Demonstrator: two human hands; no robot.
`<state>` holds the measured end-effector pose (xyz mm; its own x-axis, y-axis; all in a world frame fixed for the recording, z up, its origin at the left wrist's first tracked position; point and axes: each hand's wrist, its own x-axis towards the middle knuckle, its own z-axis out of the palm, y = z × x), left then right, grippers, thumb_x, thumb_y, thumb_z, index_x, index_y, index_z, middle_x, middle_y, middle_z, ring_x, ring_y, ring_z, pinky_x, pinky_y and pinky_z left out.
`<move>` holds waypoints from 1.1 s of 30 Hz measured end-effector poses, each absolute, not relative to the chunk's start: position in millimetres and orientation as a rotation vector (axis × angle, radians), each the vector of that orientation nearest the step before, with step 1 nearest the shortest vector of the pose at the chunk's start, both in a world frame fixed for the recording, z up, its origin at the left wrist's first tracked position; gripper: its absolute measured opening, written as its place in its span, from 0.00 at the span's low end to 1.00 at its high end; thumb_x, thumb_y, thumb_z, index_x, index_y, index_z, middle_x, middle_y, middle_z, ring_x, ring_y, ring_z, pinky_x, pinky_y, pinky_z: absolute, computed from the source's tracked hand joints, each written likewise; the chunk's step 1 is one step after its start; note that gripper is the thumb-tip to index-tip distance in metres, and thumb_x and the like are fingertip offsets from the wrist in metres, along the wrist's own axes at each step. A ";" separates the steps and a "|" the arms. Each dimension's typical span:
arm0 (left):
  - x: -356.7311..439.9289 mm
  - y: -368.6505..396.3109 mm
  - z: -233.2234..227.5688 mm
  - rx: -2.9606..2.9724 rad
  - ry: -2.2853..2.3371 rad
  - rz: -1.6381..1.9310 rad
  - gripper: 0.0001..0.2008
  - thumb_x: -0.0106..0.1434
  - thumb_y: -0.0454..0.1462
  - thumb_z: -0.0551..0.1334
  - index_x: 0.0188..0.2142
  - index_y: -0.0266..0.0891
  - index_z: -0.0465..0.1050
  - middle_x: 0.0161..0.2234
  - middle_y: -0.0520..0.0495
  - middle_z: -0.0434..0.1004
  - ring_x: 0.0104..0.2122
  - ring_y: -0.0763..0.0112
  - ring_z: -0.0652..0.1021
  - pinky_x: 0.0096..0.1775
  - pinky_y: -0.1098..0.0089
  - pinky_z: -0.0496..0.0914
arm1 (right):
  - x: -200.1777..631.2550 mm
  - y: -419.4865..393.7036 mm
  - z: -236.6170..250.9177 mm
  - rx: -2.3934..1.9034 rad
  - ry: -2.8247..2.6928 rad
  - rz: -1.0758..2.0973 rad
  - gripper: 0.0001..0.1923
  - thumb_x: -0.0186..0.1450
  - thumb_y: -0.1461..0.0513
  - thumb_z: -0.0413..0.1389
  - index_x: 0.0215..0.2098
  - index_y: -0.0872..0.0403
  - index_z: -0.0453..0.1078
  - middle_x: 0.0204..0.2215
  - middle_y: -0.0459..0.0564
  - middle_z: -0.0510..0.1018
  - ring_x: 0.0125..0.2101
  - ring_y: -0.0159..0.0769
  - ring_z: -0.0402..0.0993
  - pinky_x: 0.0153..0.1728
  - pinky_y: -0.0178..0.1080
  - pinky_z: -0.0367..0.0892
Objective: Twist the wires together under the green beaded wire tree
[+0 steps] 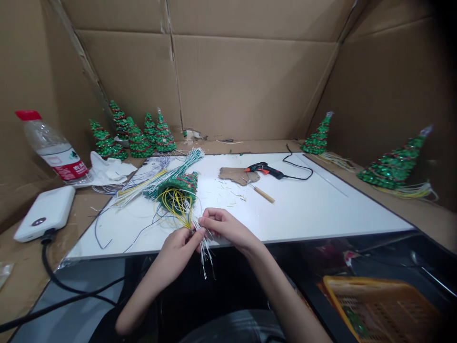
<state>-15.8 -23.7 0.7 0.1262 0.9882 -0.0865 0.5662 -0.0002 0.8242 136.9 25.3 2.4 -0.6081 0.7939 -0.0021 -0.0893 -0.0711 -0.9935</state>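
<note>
A small green Christmas tree (189,183) lies on its side on the white board, its hollow base facing me. Yellow wires (178,202) and white wires (205,252) come out of that opening. My left hand (182,240) is closed around the wires, thumb on top. Close beside it, my right hand (221,224) pinches the white wires between thumb and fingers. The loose wire ends hang past the board's front edge. Behind the tree rests a bundle of green and white wires (182,164).
A glue gun (266,170) lies near torn cardboard (237,175) and a wooden-handled tool (263,194). Several finished trees (134,136) stand back left, two more at right. A bottle (57,152), a white power bank (46,212) and cables are left. An orange basket (378,286) sits lower right.
</note>
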 end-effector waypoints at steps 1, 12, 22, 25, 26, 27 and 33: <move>-16.6 -23.2 -0.1 1.645 1.518 0.721 0.22 0.59 0.52 0.49 0.22 0.38 0.66 0.20 0.52 0.66 0.24 0.69 0.68 0.29 0.69 0.60 | 137.1 26.0 1.7 -0.778 -1.568 1.752 0.15 0.58 0.53 0.56 0.22 0.55 0.61 0.15 0.38 0.61 0.16 0.23 0.52 0.18 0.30 0.45; -20.0 -19.4 -0.2 1.497 1.540 0.729 0.23 0.55 0.55 0.51 0.21 0.38 0.65 0.19 0.54 0.61 0.21 0.71 0.63 0.27 0.69 0.58 | 138.6 29.1 1.3 -0.785 -1.550 1.800 0.15 0.57 0.54 0.56 0.23 0.56 0.61 0.14 0.38 0.60 0.15 0.22 0.51 0.17 0.29 0.46; -16.4 -20.8 2.2 1.366 1.636 0.872 0.21 0.52 0.54 0.55 0.17 0.41 0.61 0.17 0.55 0.60 0.21 0.70 0.64 0.26 0.70 0.58 | 138.2 29.7 1.6 -0.806 -1.514 1.803 0.13 0.57 0.56 0.56 0.22 0.56 0.62 0.12 0.37 0.60 0.14 0.21 0.51 0.17 0.29 0.46; -15.8 -21.0 2.9 1.362 1.551 0.909 0.20 0.55 0.53 0.54 0.18 0.40 0.63 0.17 0.54 0.63 0.22 0.70 0.65 0.27 0.70 0.59 | 138.9 30.6 1.1 -0.775 -1.505 1.820 0.14 0.57 0.55 0.56 0.22 0.57 0.63 0.12 0.37 0.60 0.13 0.21 0.51 0.17 0.30 0.46; -15.9 -21.0 2.8 1.363 1.523 0.918 0.20 0.55 0.52 0.54 0.19 0.40 0.64 0.18 0.54 0.64 0.22 0.70 0.66 0.27 0.70 0.59 | 139.2 30.9 1.1 -0.766 -1.502 1.824 0.14 0.57 0.55 0.56 0.21 0.57 0.63 0.11 0.37 0.60 0.13 0.21 0.51 0.17 0.30 0.46; -16.0 -20.9 2.5 1.365 1.503 0.925 0.20 0.55 0.52 0.55 0.19 0.40 0.65 0.18 0.54 0.64 0.22 0.70 0.66 0.27 0.70 0.59 | 139.4 31.1 1.2 -0.761 -1.499 1.827 0.14 0.57 0.55 0.56 0.21 0.57 0.63 0.11 0.37 0.60 0.13 0.21 0.51 0.17 0.30 0.45; -16.6 -18.9 -0.6 1.397 1.520 0.953 0.20 0.53 0.52 0.56 0.17 0.40 0.61 0.16 0.56 0.59 0.19 0.73 0.61 0.24 0.71 0.56 | 139.1 30.8 2.3 -0.769 -1.495 1.816 0.15 0.56 0.54 0.57 0.22 0.57 0.64 0.12 0.38 0.61 0.13 0.21 0.51 0.17 0.30 0.45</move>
<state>-16.6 -18.9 -0.6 -0.0250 0.9960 -0.0857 0.3566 0.0890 0.9300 139.1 30.8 2.3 -0.6135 0.7890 -0.0335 -0.1189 -0.1342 -0.9838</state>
